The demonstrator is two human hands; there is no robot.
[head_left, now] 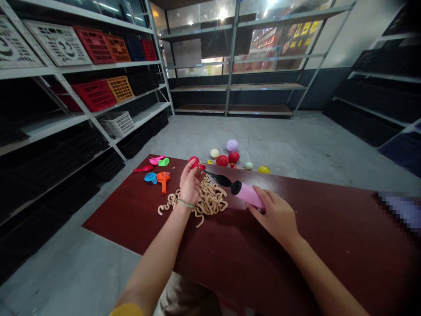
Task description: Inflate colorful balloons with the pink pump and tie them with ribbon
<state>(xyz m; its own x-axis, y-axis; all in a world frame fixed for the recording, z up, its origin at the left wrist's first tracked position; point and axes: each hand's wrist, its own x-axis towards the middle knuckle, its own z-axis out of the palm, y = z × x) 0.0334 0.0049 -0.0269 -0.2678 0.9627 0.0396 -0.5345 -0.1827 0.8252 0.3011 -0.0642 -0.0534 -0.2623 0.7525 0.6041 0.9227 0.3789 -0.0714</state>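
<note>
Pinched in my left hand [190, 182] is a red balloon [194, 162], its neck turned toward the black nozzle of a hand pump. Whether the nozzle tip sits inside the neck I cannot tell. My right hand [276, 213] is wrapped round the pink barrel of the balloon pump [248, 195], which tilts up to the left. Below and behind my left hand lies a heap of beige twisted cord-like pieces [210, 197]. Flat balloons lie left of it: an orange balloon [163, 179], a blue balloon [151, 177], a green balloon [163, 162] and a pink balloon [156, 160].
The dark red table [131, 224] spans the front. Beyond its far edge, inflated balloons rest on the floor, among them a purple balloon [232, 145] and a yellow balloon [263, 169]. Shelves with crates [95, 94] stand left. A pixelated patch [401, 210] covers something at right.
</note>
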